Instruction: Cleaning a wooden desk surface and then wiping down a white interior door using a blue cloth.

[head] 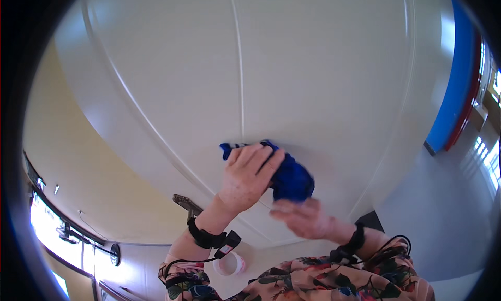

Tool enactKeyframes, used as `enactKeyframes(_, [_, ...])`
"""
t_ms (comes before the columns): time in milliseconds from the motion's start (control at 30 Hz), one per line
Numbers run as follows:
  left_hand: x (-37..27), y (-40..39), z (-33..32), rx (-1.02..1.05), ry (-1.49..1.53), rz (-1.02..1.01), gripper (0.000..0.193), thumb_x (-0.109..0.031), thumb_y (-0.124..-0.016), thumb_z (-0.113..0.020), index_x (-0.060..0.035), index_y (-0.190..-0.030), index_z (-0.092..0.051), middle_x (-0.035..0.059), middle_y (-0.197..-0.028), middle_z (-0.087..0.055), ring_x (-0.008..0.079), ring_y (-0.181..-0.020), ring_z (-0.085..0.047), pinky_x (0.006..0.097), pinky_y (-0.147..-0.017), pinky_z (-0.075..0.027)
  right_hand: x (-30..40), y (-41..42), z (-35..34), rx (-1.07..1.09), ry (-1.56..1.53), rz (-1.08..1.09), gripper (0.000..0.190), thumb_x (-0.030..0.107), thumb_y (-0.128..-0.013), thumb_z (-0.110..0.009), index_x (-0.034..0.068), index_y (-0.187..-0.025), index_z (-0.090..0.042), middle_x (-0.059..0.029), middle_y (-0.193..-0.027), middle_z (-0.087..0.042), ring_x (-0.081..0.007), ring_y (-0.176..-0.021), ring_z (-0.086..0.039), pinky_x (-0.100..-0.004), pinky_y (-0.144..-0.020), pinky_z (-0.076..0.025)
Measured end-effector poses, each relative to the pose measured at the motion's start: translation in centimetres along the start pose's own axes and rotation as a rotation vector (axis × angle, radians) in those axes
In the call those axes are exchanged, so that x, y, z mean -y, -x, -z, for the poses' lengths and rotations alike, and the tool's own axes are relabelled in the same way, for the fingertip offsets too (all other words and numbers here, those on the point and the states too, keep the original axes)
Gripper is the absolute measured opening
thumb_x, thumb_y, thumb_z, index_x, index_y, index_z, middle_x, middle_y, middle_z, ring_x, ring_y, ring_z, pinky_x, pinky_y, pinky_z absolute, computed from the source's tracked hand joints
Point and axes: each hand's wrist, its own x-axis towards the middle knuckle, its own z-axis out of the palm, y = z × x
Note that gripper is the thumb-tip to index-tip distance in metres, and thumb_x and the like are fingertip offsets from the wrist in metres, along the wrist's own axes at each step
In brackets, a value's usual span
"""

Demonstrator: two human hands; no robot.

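Note:
A crumpled blue cloth (294,179) lies against a broad white door panel (313,77) with raised moulding lines. My left hand (248,175) is over the cloth's upper left part, fingers curled and gripping it, with a small blue end poking out beyond the knuckles. Just below the cloth's lower edge is my right hand (303,217), blurred by motion. Whether its fingers touch the cloth or hold any of it cannot be told. Both wrists carry black straps with small cabled devices.
A dark metal door handle (187,203) juts out beside my left forearm. Below that arm stands a white bucket (229,263) on the floor. Along the left runs a cream wall (82,156); a blue panel (454,93) with a red edge rises at the right.

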Motion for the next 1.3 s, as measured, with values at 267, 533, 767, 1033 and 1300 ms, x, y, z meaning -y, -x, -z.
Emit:
enactKeyframes(267, [-2.5, -1.4, -1.8, -0.038, 0.359, 0.408, 0.027, -0.002, -0.070, -0.063, -0.0004, -0.096, -0.055, 0.0145, -0.086, -0.056, 0.0313, -0.077, -0.057, 0.0355, -0.064, -0.047, -4.2, -3.1, 2.8, -0.269, 0.011, -0.347, 0.055, 0.004, -0.074, -0.060, 0.007, -0.126, -0.042, -0.0213, -0.120, -0.043, -0.0363, -0.097, -0.050, -0.0410, -0.080, -0.044])
enactKeyframes(533, [1.1, -9.2, 0.6, -0.503, -0.362, 0.331, 0.056, -0.004, -0.071, -0.055, -0.0088, -0.126, -0.047, 0.0133, -0.127, -0.045, 0.0330, -0.122, -0.038, 0.0444, -0.096, -0.033, -5.6, 7.1, 2.7, 0.012, -0.137, -0.572, 0.048, 0.006, -0.078, -0.056, 0.007, -0.124, -0.041, -0.0170, -0.120, -0.046, -0.0348, -0.104, -0.050, -0.0406, -0.083, -0.045])
enactKeyframes(767, [-10.8, -10.2, -14.6, 0.234, -0.416, -0.451, 0.050, -0.023, -0.082, -0.043, -0.0049, -0.129, -0.041, 0.0101, -0.142, -0.029, 0.0238, -0.133, -0.023, 0.0413, -0.104, -0.023, -3.1, 25.4, -1.3, 0.282, -0.358, -0.937, 0.033, 0.007, -0.080, -0.054, 0.006, -0.112, -0.051, -0.0162, -0.104, -0.054, -0.0331, -0.087, -0.057, -0.0398, -0.075, -0.047])
enactKeyframes(1033, [-10.2, -21.1, -10.0, -0.103, -0.282, -0.213, 0.045, -0.016, -0.080, -0.048, -0.0060, -0.125, -0.046, 0.0099, -0.136, -0.036, 0.0253, -0.130, -0.028, 0.0413, -0.104, -0.024, -2.4, 37.9, 3.5, 0.320, -0.250, -1.394, 0.025, 0.021, -0.079, -0.053, 0.010, -0.101, -0.061, -0.0156, -0.083, -0.063, -0.0292, -0.078, -0.062, -0.0371, -0.071, -0.049])
enactKeyframes(1300, [-12.9, -21.3, -16.1, 0.037, -0.434, -0.339, 0.046, -0.019, -0.081, -0.047, -0.0080, -0.126, -0.042, 0.0109, -0.133, -0.038, 0.0261, -0.129, -0.028, 0.0439, -0.104, -0.024, -3.1, 40.7, 3.6, 0.276, -0.225, -1.403, 0.025, 0.021, -0.079, -0.052, 0.007, -0.098, -0.061, -0.0128, -0.075, -0.064, -0.0257, -0.070, -0.063, -0.0352, -0.064, -0.050])
